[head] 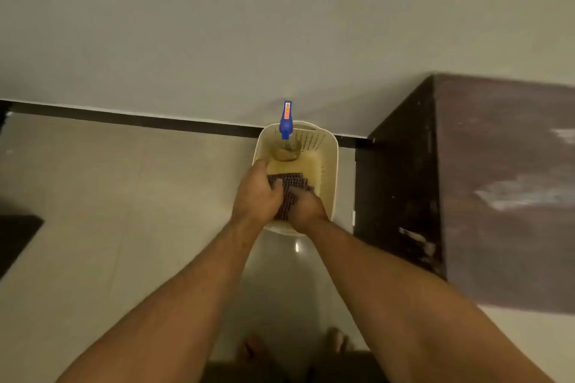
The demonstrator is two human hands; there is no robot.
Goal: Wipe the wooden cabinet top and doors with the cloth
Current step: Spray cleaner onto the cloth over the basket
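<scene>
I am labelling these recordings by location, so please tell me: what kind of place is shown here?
Probably a room in a home. The floor is tiled and meets a plain wall at a dark skirting strip. A dark wooden cabinet stands against the wall, with a plastic basket holding a spray bottle beside it.

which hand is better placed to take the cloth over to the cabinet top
Probably the right hand. Both hands grip the cloth over the basket, but the cabinet stands on the right, so the left hand would have to reach across.
</scene>
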